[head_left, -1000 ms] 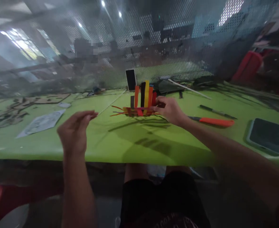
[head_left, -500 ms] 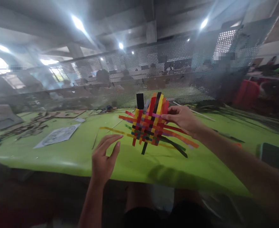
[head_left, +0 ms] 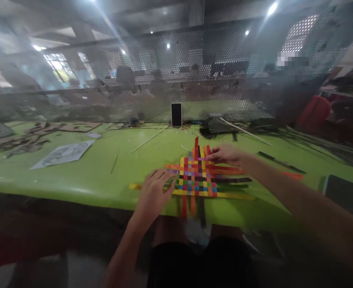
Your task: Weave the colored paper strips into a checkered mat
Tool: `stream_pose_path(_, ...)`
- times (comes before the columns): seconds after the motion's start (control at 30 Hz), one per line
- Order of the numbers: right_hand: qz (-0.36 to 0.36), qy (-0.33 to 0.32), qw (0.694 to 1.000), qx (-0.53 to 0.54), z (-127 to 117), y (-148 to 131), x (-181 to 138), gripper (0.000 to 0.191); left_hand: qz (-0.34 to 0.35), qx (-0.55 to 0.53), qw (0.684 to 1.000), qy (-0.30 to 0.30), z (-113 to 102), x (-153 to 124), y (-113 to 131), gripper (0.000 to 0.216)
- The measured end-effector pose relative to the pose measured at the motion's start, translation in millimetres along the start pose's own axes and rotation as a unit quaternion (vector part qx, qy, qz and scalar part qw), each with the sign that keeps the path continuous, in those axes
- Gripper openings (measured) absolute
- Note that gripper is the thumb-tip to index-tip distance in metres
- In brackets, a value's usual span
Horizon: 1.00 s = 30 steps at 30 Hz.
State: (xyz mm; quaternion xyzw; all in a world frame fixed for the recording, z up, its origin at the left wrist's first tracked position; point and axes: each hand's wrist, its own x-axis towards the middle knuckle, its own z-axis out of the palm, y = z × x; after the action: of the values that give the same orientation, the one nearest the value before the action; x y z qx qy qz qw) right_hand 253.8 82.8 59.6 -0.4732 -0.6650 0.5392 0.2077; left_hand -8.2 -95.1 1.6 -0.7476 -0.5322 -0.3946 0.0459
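Observation:
A woven mat of coloured strips (head_left: 196, 178), in red, yellow, orange, black, purple, blue and green, is low over the green table near its front edge. Loose strip ends stick out on all its sides. My right hand (head_left: 226, 155) pinches its far right corner between thumb and fingertips. By the mat's left side is my left hand (head_left: 157, 190), fingers extended and thumb apart, over the strip ends; whether it touches them I cannot tell. A yellow strip (head_left: 235, 196) runs along the near edge and passes beyond the mat on both sides.
A phone (head_left: 176, 114) stands upright at the back. On the left lie a printed sheet (head_left: 65, 154) and cardboard scraps (head_left: 29, 138). Thin sticks (head_left: 149, 139), a dark pen-like tool (head_left: 281, 162) and a dark flat device (head_left: 346, 196) are around the table (head_left: 83, 180). Behind rises a perforated screen (head_left: 152, 92).
The woven mat has come down from a tilted, raised pose to nearly flat over the table. My left hand has moved right to its side; my right hand keeps its corner.

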Motion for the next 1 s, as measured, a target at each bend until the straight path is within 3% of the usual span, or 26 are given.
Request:
stream_pose_path(0.17,-0.019,0.028,0.994,-0.104,-2,24,12,0.021,0.017,0.058,0.986,-0.153,-1,27,6,0.015)
stream_pose_path(0.3,-0.065,0.049,0.981,-0.174,-2,31,6,0.022,0.075,0.081,0.968,-0.227,16,51,18,0.018)
stream_pose_path(0.57,-0.101,0.036,0.979,-0.176,-2,38,0,0.021,0.114,0.126,0.951,-0.257,74,80,31,0.03)
stream_pose_path(0.73,-0.068,0.043,0.984,-0.16,-13,44,0,0.015,0.1,0.115,0.952,-0.266,82,78,25,0.032)
stream_pose_path(0.83,-0.06,0.085,0.985,-0.14,-18,48,1,0.019,0.096,0.112,0.948,-0.281,81,79,24,0.031)
stream_pose_path(0.9,-0.105,0.115,0.97,-0.184,-17,49,1,0.026,0.095,0.115,0.948,-0.283,81,79,24,0.03)
stream_pose_path(1.0,-0.215,0.101,0.915,-0.325,-10,50,-4,0.029,0.1,0.124,0.951,-0.266,83,78,25,0.026)
